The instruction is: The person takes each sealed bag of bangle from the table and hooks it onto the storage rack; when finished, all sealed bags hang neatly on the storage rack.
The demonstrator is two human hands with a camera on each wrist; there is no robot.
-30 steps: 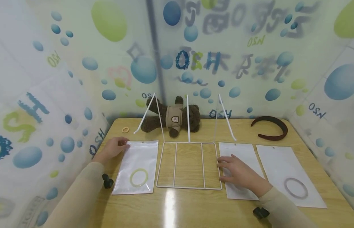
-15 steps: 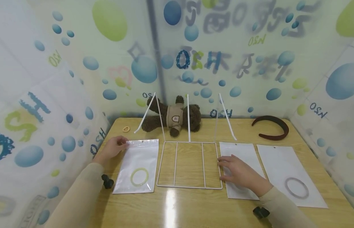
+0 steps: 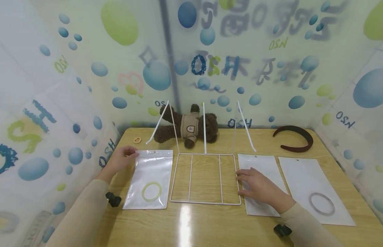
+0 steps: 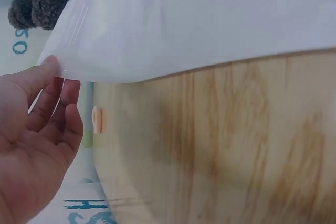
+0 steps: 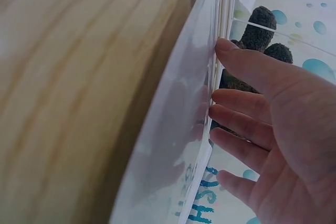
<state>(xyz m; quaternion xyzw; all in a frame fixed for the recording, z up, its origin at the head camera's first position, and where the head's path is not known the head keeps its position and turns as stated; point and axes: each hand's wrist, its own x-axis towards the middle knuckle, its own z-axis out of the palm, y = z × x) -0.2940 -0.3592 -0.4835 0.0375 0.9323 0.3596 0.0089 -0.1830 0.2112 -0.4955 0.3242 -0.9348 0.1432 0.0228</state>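
My left hand [image 3: 121, 159] pinches the upper left corner of a white zip-lock bag [image 3: 142, 171] between thumb and fingers. In the left wrist view that bag's edge [image 4: 157, 72] stands slightly off the table. A yellow-green ring [image 3: 151, 191] shows in the bag's lower half. To its right stands a white wire rack [image 3: 190, 178] with upright prongs. My right hand [image 3: 259, 187] lies over a second white bag [image 3: 262, 164], its fingertips at the rack's right side. Those fingers look fairly straight in the right wrist view, by the rack's wire edge [image 5: 216, 51].
Behind the rack a brown teddy bear [image 3: 191, 126] lies on its side. A dark headband [image 3: 307, 137] rests at the back right, a small tan ring [image 3: 137, 140] at the back left. A third white bag [image 3: 308, 175] with a greyish ring [image 3: 321, 203] lies far right.
The left bag's top edge has risen slightly with my left hand, which has shifted a little up and right. My right hand has stayed nearly still.
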